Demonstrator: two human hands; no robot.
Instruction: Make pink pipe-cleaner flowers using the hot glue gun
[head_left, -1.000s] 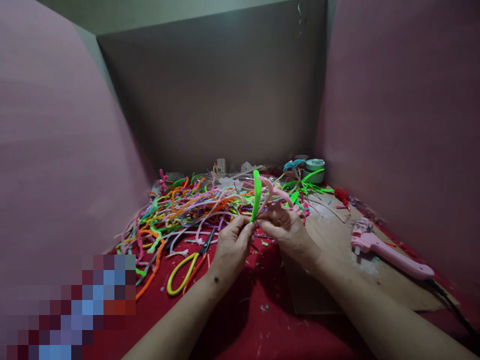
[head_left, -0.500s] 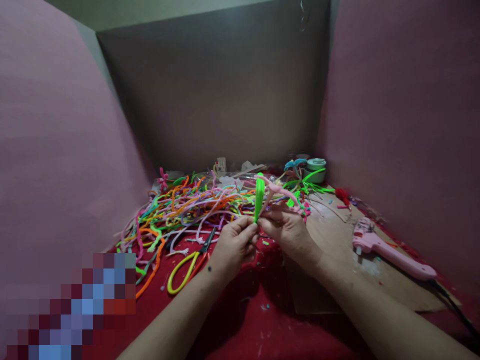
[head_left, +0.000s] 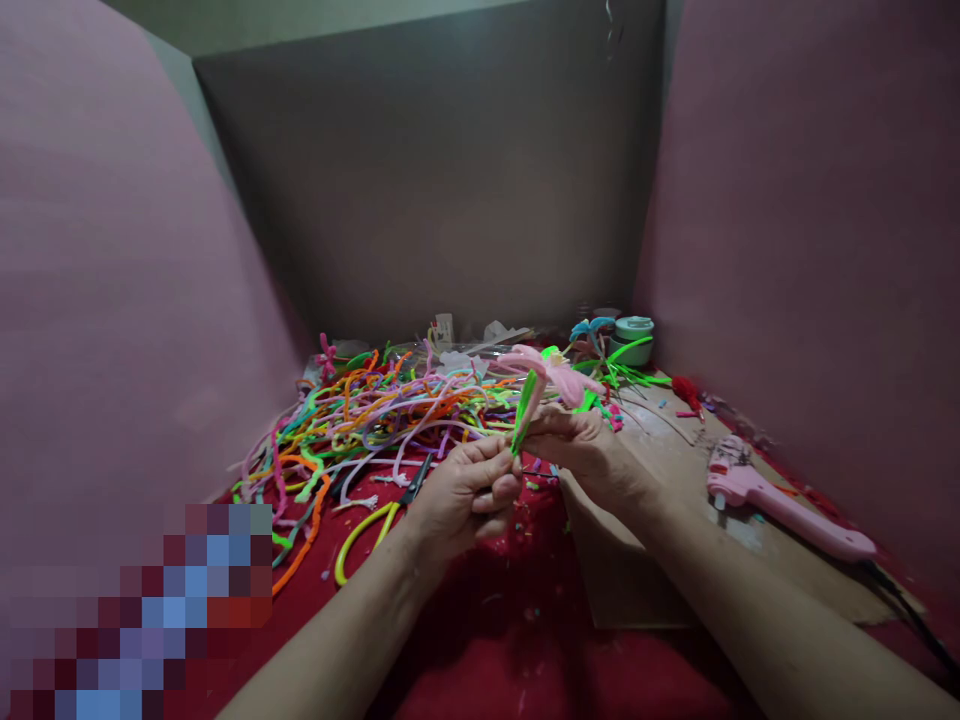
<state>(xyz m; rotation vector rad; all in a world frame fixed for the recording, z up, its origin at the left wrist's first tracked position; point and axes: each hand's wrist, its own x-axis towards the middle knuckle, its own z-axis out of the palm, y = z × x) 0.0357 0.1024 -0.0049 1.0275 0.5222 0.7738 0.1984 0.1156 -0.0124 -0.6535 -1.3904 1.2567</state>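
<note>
My left hand [head_left: 466, 492] pinches the lower end of a folded bright green pipe cleaner [head_left: 523, 407], which leans up and to the right. My right hand [head_left: 581, 448] is closed around the stem of a pink pipe-cleaner flower [head_left: 553, 372] right beside the green piece. Both hands meet above the red cloth [head_left: 517, 640], just in front of a big tangled heap of coloured pipe cleaners [head_left: 375, 415].
Scissors with yellow-green handles [head_left: 375, 525] lie left of my left hand. A pink glue gun [head_left: 780, 505] rests on a brown cardboard sheet [head_left: 675, 560] at right. A small green tub [head_left: 632, 338] stands at the back. Pink and grey panels wall the space.
The green pipe cleaner has tilted from upright to leaning right against the pink flower, and my left hand has dropped slightly and curled tighter.
</note>
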